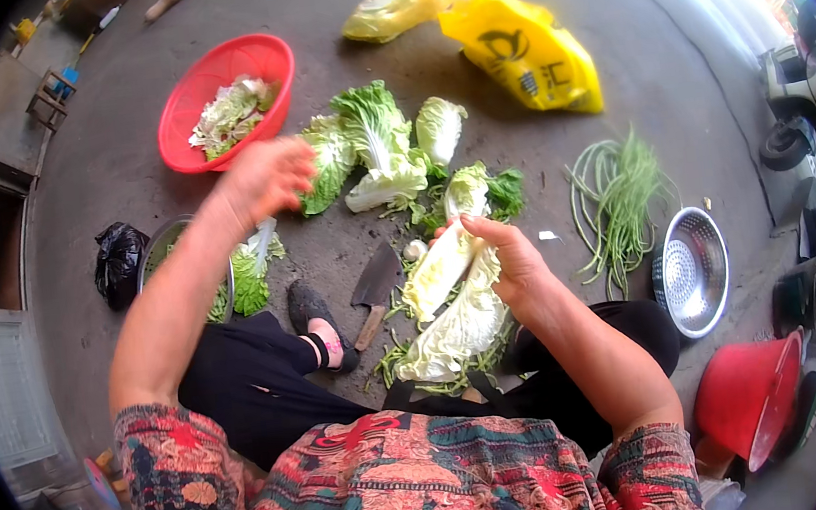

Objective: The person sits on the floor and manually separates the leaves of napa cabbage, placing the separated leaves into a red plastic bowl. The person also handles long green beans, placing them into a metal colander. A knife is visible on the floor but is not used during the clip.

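Observation:
My right hand (510,255) grips a pale napa cabbage (440,270), its thumb on top near the upper end. Another whitish cabbage piece (455,340) hangs just below and touches it; whether it is joined is unclear. Blurred by motion, my left hand (271,176) hovers beside the red plastic basket (170,123), fingers apart and nothing visible in them. Torn leaves (233,112) lie inside that basket. On the floor ahead are loose cabbage leaves (374,126) and a small napa cabbage (440,129). A cleaver (378,277) with a wooden handle lies by my shoe.
Green bean pieces (390,366) lie between my feet, long beans (617,201) and a metal colander (693,271) to the right. Yellow plastic bags (528,52) sit at the back. At left are a black bag (121,265) and another colander (231,294); a red tub (752,397) stands lower right.

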The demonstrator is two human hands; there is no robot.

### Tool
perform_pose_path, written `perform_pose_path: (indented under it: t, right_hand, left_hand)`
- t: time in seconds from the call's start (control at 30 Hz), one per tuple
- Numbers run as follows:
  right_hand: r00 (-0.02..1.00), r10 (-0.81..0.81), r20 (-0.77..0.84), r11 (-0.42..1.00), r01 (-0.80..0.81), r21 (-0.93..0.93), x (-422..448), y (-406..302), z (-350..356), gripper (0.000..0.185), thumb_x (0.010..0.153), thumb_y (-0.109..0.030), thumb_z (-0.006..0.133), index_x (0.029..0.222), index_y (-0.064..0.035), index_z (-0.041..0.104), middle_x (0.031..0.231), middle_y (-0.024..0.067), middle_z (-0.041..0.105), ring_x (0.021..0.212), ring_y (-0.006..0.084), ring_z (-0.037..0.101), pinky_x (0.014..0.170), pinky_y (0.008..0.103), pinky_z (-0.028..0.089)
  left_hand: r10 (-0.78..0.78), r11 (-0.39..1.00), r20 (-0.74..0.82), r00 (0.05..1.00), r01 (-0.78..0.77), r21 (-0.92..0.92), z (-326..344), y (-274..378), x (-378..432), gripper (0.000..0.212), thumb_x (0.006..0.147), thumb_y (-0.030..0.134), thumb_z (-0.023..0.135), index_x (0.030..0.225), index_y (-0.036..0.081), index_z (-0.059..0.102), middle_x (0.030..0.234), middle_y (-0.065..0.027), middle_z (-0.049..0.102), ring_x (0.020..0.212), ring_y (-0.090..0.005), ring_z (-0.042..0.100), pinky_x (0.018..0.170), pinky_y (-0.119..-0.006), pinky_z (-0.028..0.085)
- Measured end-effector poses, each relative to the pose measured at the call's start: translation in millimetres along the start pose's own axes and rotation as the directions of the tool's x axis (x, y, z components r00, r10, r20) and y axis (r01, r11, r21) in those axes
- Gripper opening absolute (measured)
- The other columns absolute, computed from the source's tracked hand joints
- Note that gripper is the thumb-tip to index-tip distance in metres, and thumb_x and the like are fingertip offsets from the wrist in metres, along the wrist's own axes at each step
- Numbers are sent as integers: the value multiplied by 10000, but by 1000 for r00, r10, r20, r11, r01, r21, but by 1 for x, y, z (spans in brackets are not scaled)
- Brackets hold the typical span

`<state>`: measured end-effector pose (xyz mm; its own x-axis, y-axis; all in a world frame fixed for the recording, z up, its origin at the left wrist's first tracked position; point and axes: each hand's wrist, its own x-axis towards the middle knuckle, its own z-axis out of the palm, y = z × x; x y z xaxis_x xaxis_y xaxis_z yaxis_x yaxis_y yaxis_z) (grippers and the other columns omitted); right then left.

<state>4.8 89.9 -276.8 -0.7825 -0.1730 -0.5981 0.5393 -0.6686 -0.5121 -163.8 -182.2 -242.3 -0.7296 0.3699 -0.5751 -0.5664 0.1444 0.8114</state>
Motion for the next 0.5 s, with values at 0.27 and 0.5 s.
perform_pose_path:
  t: [0.27, 0.5]
  right_hand:
    - [988, -3, 157, 992, -16, 122, -3, 7, 8, 406, 759, -193, 657, 1091, -12, 510, 1065, 150, 595, 938, 274, 603, 859, 408, 498]
    - [939, -77, 335, 996, 90, -22, -16, -4, 4, 590, 762, -120, 604, 1295, -16, 373, 1182, 126, 502, 963, 199, 561, 755, 347, 536]
  left_hand:
    - [71, 957, 263, 962, -140, 255, 120, -62, -72, 427, 793, 179, 667, 1099, -54, 482, 948, -111, 593, 850, -144, 583, 757, -268, 481]
    - [5, 947, 470, 883, 147, -285, 99, -78, -57, 444, 833, 232, 576, 1147, -67, 481, 887, -156, 597, 714, -205, 620, 498, -278, 505]
